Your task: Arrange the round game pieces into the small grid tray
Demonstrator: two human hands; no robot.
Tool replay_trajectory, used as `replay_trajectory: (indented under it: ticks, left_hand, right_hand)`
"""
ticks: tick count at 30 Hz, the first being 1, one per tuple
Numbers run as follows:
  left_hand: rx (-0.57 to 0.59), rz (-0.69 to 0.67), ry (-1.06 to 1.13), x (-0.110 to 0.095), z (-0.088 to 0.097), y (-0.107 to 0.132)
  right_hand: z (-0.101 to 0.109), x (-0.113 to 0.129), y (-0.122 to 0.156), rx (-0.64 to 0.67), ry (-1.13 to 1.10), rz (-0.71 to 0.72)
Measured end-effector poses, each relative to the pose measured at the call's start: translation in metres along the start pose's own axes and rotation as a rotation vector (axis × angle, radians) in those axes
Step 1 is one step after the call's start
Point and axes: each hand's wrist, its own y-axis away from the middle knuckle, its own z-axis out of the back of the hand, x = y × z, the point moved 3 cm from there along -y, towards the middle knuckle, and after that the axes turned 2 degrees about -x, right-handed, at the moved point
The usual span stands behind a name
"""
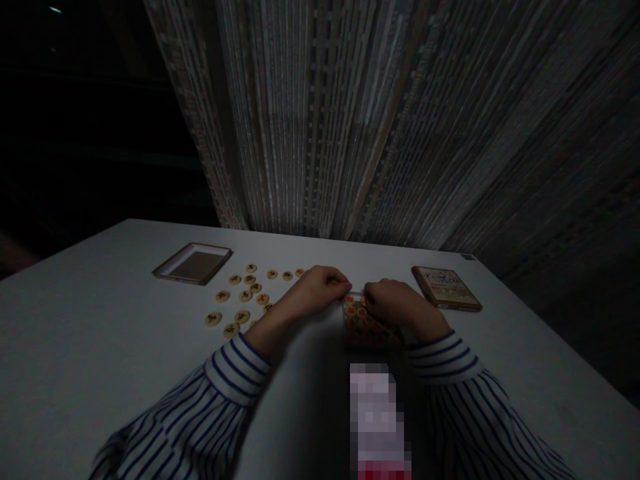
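In front of me stands a see-through pack (373, 333) filled with round wooden Chinese chess pieces, several with red characters on top. It is too dark to tell whether it is a bag or a box. My left hand (323, 285) is closed, thumb and fingertips pinched at the pack's far left edge. Across its far right part bends my right hand (397, 303), fingers curled on the top edge and covering some pieces. More Chinese chess pieces (242, 317) lie loose on the table left of my left hand, mostly with dark characters; my left forearm hides a few.
An open shallow box tray (163, 272) lies at the back left of the white table (125, 313). At the right sits a flat printed box or lid (447, 288). A striped curtain (310, 120) hangs behind the table's far edge. A pixelated patch covers the near middle.
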Motion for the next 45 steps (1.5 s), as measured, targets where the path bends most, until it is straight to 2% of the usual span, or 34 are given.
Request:
replay_trajectory:
  ticks: [25, 35, 45]
  left_hand:
    - [0.002, 0.006, 0.009, -0.0011, 0.0012, 0.0003]
    - [0.013, -0.013, 0.001, -0.0010, 0.0017, 0.0001]
    - [0.014, -0.018, -0.008, -0.0006, 0.0015, -0.0002]
  right_hand:
    - [-0.0005, 0.0016, -0.0004, 0.004, -0.013, 0.021]
    - [-0.0007, 0.0011, 0.0000, 0.054, -0.050, 0.017]
    - [-0.0060, -0.0005, -0.0040, 0.016, -0.062, 0.067]
